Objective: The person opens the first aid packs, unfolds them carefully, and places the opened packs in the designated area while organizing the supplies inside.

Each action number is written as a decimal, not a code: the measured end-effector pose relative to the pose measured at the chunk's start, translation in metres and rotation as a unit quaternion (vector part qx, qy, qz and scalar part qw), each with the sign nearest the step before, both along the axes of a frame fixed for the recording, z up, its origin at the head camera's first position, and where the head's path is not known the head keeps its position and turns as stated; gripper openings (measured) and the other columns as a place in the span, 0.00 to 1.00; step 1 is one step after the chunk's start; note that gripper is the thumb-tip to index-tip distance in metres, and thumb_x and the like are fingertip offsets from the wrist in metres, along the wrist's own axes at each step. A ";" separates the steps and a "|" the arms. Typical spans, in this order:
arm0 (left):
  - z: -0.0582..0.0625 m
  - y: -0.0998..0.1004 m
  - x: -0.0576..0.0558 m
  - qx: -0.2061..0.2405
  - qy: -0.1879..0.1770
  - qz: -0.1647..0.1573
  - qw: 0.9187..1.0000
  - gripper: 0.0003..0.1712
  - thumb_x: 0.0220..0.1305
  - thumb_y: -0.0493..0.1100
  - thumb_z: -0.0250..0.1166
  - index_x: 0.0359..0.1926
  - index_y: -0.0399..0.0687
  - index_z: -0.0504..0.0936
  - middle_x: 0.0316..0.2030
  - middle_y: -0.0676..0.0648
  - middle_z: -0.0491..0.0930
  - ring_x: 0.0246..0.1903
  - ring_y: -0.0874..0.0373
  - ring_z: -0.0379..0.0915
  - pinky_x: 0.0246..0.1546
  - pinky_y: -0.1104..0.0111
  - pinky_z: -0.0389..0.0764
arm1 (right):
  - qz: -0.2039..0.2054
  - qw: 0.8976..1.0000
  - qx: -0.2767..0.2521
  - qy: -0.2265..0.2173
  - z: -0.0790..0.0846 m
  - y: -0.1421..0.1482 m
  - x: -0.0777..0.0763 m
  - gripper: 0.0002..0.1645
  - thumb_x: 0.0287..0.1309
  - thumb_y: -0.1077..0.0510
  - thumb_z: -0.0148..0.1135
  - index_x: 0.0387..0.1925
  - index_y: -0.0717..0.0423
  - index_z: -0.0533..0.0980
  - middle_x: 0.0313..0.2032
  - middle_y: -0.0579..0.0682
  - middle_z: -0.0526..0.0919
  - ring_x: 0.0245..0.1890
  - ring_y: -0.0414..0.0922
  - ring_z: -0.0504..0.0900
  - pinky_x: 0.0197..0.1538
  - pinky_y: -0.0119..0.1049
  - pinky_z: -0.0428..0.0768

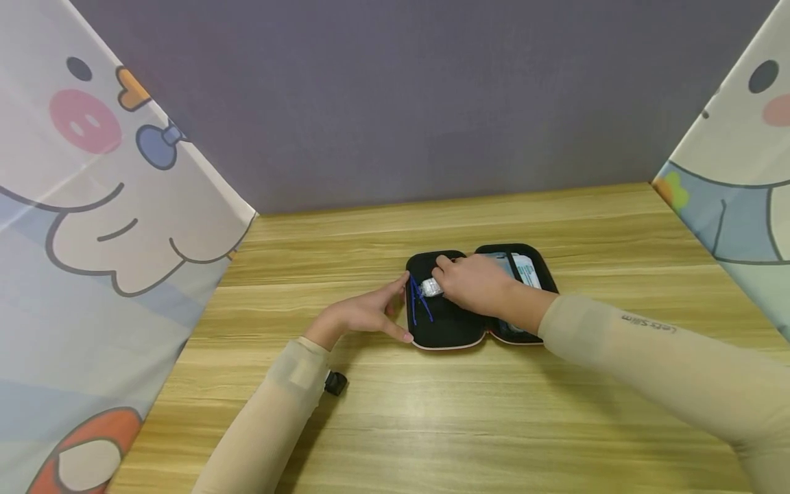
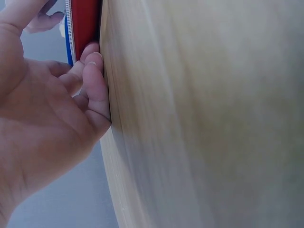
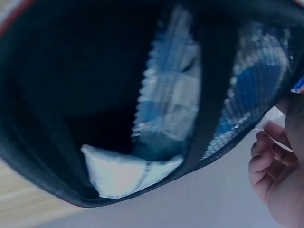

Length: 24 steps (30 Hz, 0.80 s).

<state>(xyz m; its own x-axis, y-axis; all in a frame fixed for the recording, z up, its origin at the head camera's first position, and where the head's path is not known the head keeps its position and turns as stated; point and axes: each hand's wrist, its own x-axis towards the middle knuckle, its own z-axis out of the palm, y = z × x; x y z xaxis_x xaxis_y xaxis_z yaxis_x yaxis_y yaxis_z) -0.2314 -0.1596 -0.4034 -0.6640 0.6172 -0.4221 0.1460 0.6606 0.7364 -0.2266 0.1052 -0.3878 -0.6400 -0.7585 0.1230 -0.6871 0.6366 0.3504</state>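
Observation:
A small zip case [image 1: 453, 333], black inside and red outside, lies unfolded on the table. My right hand [image 1: 475, 283] reaches over its left half and pinches a crinkly white-and-clear packet [image 1: 431, 287]; in the right wrist view the curled fingers [image 3: 263, 164] meet its clear plastic. Thin blue cords [image 1: 421, 302] lie left of the packet. My left hand [image 1: 369, 312] rests at the case's left edge, thumb by the near corner and index finger farther up. The left wrist view shows its other fingers [image 2: 97, 88] loosely bent against the red side [image 2: 85, 28].
In the case's right half, a black strap [image 3: 216, 80] crosses clear packages [image 3: 171, 85], with a white packet [image 3: 128, 173] beside them. A small black object [image 1: 335, 383] shows by the left sleeve. A grey partition [image 1: 432, 103] stands behind the wooden table [image 1: 463, 425], with printed curtains at both sides.

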 end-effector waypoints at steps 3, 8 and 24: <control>0.001 0.000 0.000 0.000 -0.004 -0.002 1.000 0.77 0.59 0.54 0.82 0.87 0.65 0.28 0.85 0.44 0.48 0.66 0.46 0.65 0.71 0.50 0.69 | -0.006 1.000 -0.009 -0.020 0.003 -0.002 -0.001 0.27 0.67 0.40 0.72 0.54 0.56 0.82 0.52 0.54 0.84 0.28 0.44 0.85 0.28 0.39 0.85; 0.001 -0.001 -0.001 0.002 -0.008 -0.002 1.000 0.76 0.60 0.54 0.81 0.86 0.66 0.28 0.86 0.46 0.43 0.69 0.44 0.64 0.74 0.48 0.67 | 0.043 0.995 -0.003 -0.092 0.009 -0.010 -0.001 0.25 0.72 0.47 0.69 0.66 0.46 0.79 0.58 0.53 0.80 0.20 0.39 0.76 0.23 0.33 0.75; 0.000 -0.002 0.001 0.011 -0.023 -0.001 1.000 0.77 0.60 0.55 0.81 0.86 0.66 0.27 0.87 0.48 0.38 0.77 0.42 0.58 0.77 0.46 0.64 | 0.187 0.980 0.063 -0.036 0.002 -0.020 -0.003 0.22 0.75 0.57 0.64 0.66 0.46 0.74 0.58 0.50 0.81 0.29 0.40 0.82 0.29 0.34 0.80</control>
